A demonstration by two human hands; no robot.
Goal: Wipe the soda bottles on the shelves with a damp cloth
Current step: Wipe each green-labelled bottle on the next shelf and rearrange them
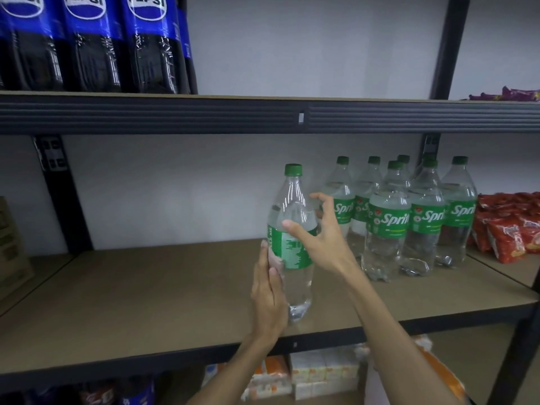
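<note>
A clear Sprite bottle [292, 200] with a green cap and green label stands near the front of the middle shelf [146, 287], apart from the others. My left hand [268, 293] grips its lower body from the left, fingers curled behind the label. My right hand [321, 235] is spread at the bottle's right side, thumb touching the label's top edge, fingers straight beside the shoulder. Several more Sprite bottles [388, 220] stand grouped on the same shelf to the right. Pepsi bottles [93, 54] fill the upper shelf's left end. No cloth is plainly visible.
Red snack bags [508, 229] lie on the adjoining shelf at right. Black uprights [447, 45] frame the bay. White and orange boxes [315, 372] and dark bottles sit on the shelf below. Cardboard cartons [11, 249] stand at far left. Bare shelf board stretches left of the held bottle.
</note>
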